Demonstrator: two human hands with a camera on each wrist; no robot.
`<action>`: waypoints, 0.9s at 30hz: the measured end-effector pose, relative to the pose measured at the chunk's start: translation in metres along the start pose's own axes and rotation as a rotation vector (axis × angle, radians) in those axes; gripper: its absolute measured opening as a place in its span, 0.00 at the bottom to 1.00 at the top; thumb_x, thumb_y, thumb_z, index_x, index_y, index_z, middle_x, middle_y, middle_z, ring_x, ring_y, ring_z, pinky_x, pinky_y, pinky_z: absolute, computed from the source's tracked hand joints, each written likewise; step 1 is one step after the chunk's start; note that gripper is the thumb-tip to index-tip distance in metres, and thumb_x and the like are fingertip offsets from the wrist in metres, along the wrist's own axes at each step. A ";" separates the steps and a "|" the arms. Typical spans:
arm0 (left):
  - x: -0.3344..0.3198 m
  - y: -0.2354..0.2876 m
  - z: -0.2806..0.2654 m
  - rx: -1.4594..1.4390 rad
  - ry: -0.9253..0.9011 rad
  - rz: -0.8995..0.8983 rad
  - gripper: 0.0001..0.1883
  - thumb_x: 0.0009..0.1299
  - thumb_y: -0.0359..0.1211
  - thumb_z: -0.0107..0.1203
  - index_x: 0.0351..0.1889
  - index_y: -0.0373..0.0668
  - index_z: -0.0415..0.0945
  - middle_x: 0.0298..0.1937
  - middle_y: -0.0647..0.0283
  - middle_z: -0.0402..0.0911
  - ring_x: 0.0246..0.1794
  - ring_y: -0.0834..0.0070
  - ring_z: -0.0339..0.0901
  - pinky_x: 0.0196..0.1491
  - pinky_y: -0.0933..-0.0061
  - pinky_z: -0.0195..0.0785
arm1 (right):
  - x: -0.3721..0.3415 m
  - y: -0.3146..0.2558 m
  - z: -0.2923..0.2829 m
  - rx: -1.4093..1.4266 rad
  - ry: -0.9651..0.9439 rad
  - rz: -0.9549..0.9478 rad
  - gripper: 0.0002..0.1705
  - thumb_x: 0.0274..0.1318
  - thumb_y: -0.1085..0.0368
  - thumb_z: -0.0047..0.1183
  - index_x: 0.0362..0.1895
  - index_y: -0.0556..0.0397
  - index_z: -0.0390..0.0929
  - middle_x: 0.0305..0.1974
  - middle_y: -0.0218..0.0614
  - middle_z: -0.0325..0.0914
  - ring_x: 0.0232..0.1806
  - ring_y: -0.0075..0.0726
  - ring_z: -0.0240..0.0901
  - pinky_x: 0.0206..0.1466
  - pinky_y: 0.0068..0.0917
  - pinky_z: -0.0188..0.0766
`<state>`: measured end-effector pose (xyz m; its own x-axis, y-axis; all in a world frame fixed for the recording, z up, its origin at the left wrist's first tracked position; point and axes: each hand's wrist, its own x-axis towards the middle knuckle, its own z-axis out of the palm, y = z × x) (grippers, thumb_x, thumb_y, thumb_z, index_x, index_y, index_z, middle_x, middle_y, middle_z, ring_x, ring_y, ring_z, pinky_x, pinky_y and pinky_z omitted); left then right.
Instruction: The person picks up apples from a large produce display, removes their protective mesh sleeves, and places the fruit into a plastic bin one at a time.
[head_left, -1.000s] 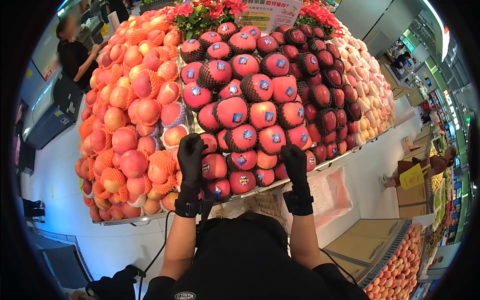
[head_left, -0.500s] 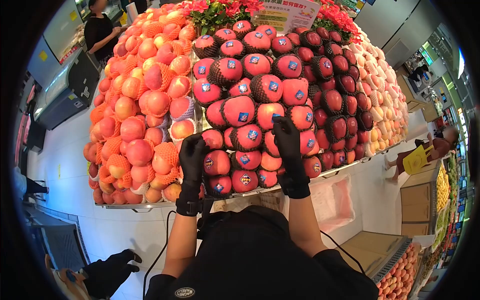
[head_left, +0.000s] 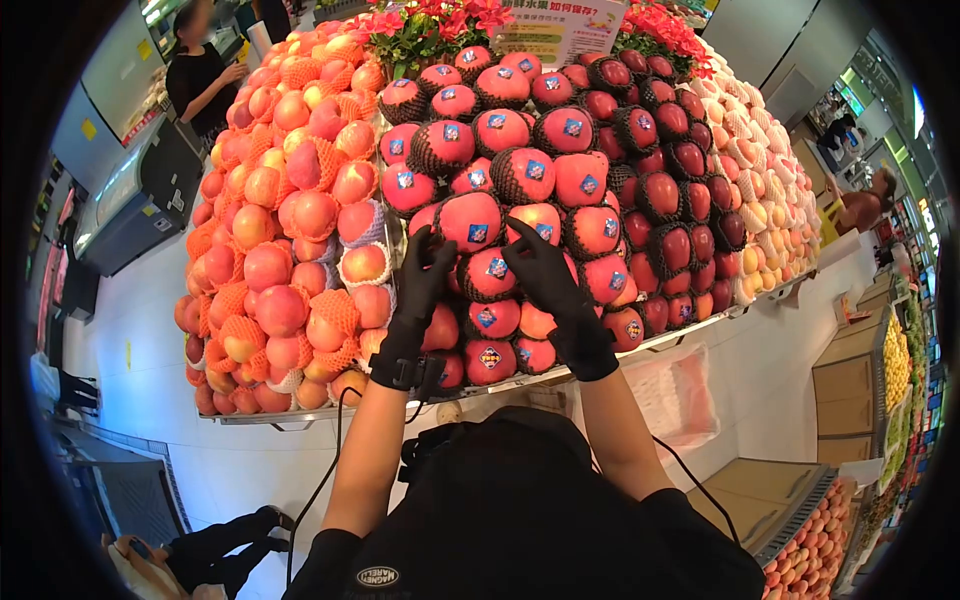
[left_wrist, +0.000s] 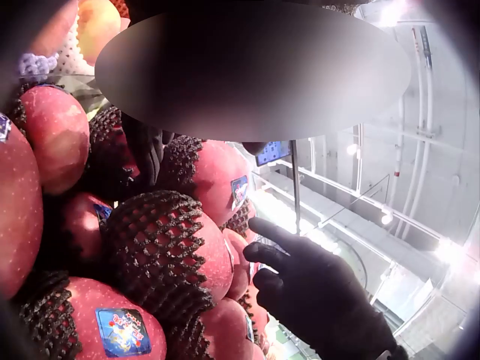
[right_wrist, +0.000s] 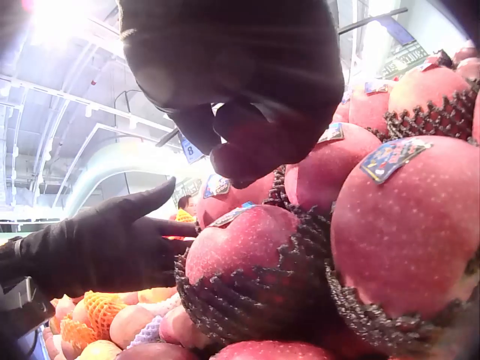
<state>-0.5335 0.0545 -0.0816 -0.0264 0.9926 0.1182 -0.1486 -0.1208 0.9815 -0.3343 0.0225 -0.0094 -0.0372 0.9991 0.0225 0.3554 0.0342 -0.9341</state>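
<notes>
A red apple (head_left: pixel 484 283) with a blue sticker and a black foam net sits in the front part of the stacked pile. My black-gloved left hand (head_left: pixel 422 285) is at its left side, fingers loosely bent. On the other side is my gloved right hand (head_left: pixel 552 288), its fingers reaching over the apples. From the right wrist, the left hand (right_wrist: pixel 97 240) shows thumb raised and fingers straight beside a netted apple (right_wrist: pixel 238 247). In the left wrist view the right hand (left_wrist: pixel 315 292) has spread fingers near the netted apples (left_wrist: pixel 161 247); a blurred patch covers much of the left hand.
Peach-coloured fruit in orange nets (head_left: pixel 270 265) is piled on the left. Darker red apples (head_left: pixel 665 195) and pale netted fruit (head_left: pixel 760 200) lie to the right. Red flowers (head_left: pixel 430 30) and a sign (head_left: pixel 560 30) stand behind. A metal edge (head_left: pixel 540 378) runs along the front.
My left hand has moved forward and right toward the apple. The right hand went forward, then left; its fingers are now more extended. The head view has shifted slightly.
</notes>
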 end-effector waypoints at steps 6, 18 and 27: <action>0.017 -0.011 0.009 0.088 -0.038 0.092 0.36 0.62 0.36 0.65 0.65 0.39 0.57 0.57 0.55 0.69 0.54 0.68 0.70 0.53 0.68 0.68 | 0.010 0.016 0.016 -0.073 0.091 -0.177 0.28 0.55 0.64 0.51 0.61 0.58 0.66 0.39 0.46 0.75 0.42 0.43 0.73 0.48 0.35 0.70; 0.029 0.019 0.026 0.094 -0.167 0.228 0.40 0.56 0.32 0.69 0.64 0.39 0.57 0.59 0.54 0.68 0.59 0.67 0.69 0.59 0.65 0.67 | 0.004 0.017 0.023 0.019 0.095 -0.127 0.28 0.56 0.64 0.50 0.61 0.59 0.65 0.54 0.52 0.72 0.53 0.43 0.71 0.55 0.33 0.68; 0.031 0.020 0.028 0.520 -0.031 0.352 0.45 0.49 0.37 0.73 0.62 0.36 0.57 0.56 0.53 0.71 0.57 0.65 0.71 0.58 0.64 0.66 | 0.006 0.004 0.024 0.126 0.134 -0.052 0.28 0.56 0.63 0.51 0.61 0.59 0.65 0.39 0.43 0.76 0.40 0.37 0.75 0.45 0.33 0.71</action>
<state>-0.5094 0.0832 -0.0541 0.0436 0.8946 0.4446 0.3640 -0.4287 0.8269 -0.3555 0.0278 -0.0212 0.0751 0.9909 0.1117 0.2362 0.0911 -0.9674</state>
